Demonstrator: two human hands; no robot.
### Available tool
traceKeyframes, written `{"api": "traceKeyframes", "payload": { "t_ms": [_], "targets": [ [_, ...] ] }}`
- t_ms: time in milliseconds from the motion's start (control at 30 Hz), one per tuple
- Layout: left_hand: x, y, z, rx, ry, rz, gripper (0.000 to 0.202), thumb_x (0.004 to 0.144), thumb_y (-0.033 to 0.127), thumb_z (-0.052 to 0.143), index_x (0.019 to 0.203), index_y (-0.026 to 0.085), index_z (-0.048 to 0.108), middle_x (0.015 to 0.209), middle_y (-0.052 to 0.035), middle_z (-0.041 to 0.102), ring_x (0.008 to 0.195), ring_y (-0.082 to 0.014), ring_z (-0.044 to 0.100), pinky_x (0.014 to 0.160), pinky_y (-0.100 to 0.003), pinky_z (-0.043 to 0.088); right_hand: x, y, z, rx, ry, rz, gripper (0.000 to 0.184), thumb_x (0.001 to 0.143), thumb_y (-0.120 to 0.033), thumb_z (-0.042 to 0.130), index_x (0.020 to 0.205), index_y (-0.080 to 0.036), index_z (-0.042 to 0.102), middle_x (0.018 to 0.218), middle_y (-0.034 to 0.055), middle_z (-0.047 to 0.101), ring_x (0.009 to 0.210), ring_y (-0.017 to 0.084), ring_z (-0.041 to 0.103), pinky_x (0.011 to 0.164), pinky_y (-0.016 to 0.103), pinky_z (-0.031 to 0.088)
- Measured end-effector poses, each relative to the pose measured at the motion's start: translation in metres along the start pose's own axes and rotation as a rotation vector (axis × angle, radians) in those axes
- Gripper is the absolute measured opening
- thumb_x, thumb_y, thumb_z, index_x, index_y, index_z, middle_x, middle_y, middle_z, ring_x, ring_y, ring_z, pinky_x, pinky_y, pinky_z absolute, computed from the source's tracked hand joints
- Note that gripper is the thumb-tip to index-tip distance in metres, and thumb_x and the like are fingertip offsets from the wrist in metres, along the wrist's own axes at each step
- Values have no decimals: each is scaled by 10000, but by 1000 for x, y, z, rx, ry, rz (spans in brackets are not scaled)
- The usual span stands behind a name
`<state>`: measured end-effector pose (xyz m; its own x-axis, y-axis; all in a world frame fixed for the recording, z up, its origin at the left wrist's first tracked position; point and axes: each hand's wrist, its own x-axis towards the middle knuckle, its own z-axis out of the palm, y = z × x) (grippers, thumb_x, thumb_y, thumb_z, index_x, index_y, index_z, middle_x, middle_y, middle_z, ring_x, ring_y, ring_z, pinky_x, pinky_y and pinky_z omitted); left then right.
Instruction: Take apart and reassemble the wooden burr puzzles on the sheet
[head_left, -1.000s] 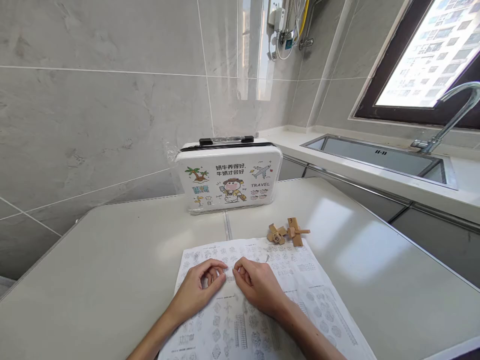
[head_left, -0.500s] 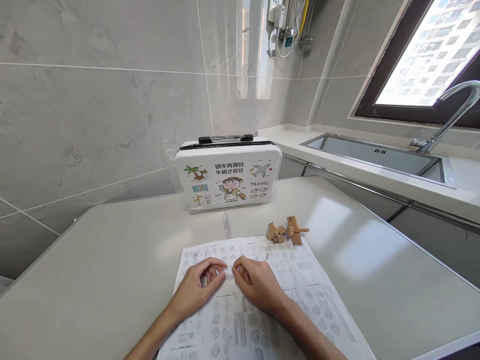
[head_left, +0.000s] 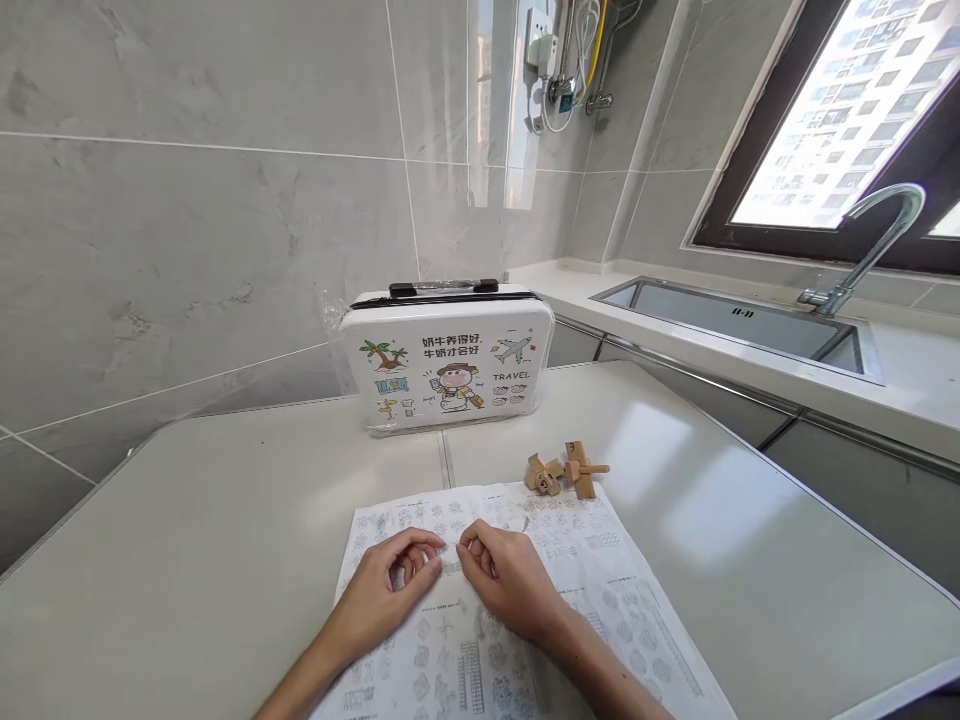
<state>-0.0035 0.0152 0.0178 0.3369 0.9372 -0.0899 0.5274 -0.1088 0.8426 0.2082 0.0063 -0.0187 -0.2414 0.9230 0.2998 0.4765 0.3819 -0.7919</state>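
My left hand (head_left: 386, 585) rests on a printed sheet of paper (head_left: 469, 615), its fingers loosely curved with a gap to the thumb; nothing shows in it. Close beside it, my right hand (head_left: 510, 578) lies on the same sheet with its fingers curled in and no object visible. The tips of the two hands are near each other but apart. Past the right hand, at the sheet's far edge, stand two small wooden pieces: a compact interlocked wooden puzzle (head_left: 544, 476) and a cross-shaped wooden puzzle (head_left: 580, 470) with a stick pointing right.
A white cartoon-printed case (head_left: 457, 365) in clear plastic stands upright at the back of the white table (head_left: 187, 540), before a grey tiled wall. To the right are a counter with a sink (head_left: 739, 318), a faucet (head_left: 862, 250) and a window.
The camera view has shifted slightly, so everything sits a little lower and further left. Both hands keep nearly the same pose on the paper, and the wooden pieces have not moved.
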Motion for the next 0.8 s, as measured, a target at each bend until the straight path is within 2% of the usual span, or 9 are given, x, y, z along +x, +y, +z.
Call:
{"api": "traceKeyframes", "payload": {
  "t_ms": [200,367,533,667,800],
  "targets": [
    [2,-3,-1,22,15,-4,347,946,523,613,1115,243,732,788,-15,627,754,-191,561,704,-279,445,5,0,-2,254,51,144,187,997,-333,563,859,-211,598,608,-44,530,532,121,459,537,232,336],
    [2,-6,-1,32,16,-2,370,945,544,608,1113,238,730,777,-15,617,745,-192,559,698,-283,443,12,5,-6,577,150,289,307,977,-466,605,823,-203,563,575,-56,512,487,96,434,481,217,329],
    [3,-9,0,22,8,-5,369,948,544,603,1110,237,727,795,-18,619,758,-193,563,701,-284,446,19,12,-13,877,271,424,391,872,-552,717,803,-205,551,532,-94,476,387,48,327,377,186,220],
    [4,-10,0,17,-1,-1,362,950,541,605,1116,241,722,805,-16,619,764,-191,558,704,-282,443,20,16,-18,1085,351,477,431,836,-540,764,738,-212,501,530,-98,466,356,30,301,342,175,149],
    [3,-8,-1,18,0,-10,359,952,542,603,1120,246,717,827,-21,637,774,-190,559,708,-278,444,20,19,-27,1351,376,452,402,858,-475,764,711,-211,500,478,-120,386,344,28,250,333,168,186]
  ]
}}
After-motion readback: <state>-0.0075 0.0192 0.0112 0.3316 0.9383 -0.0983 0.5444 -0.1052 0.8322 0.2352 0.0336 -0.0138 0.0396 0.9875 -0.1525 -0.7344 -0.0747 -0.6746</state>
